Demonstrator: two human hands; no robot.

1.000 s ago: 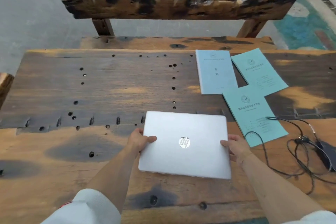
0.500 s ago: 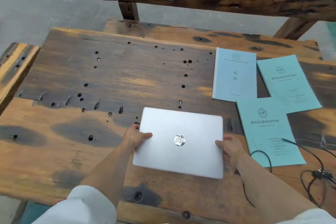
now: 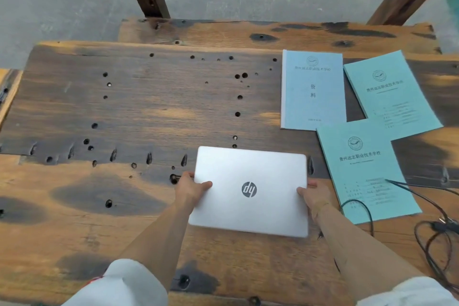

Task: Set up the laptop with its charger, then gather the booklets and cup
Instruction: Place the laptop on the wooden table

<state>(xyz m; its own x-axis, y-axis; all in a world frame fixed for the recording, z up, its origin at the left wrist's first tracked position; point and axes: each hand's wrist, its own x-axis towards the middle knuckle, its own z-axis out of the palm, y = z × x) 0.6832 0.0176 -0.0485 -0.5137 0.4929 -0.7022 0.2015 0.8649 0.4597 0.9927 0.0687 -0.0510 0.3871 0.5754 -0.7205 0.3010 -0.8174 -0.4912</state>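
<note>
While the closed silver laptop (image 3: pixel 249 190) is lying flat on the near part of the worn wooden table (image 3: pixel 139 107) (logo facing up), the left hand (image 3: pixel 190 190) is gripping its left edge, thumb curled over the lid, and the right hand (image 3: pixel 315 196) is gripping its right edge likewise. Three pale blue booklets (image 3: pixel 360 169) are sitting just beyond and to the right, the nearest overlapping the other two, with the black charger cable (image 3: pixel 432 238) trailing across that booklet's lower corner and looping near the table's right edge.
</note>
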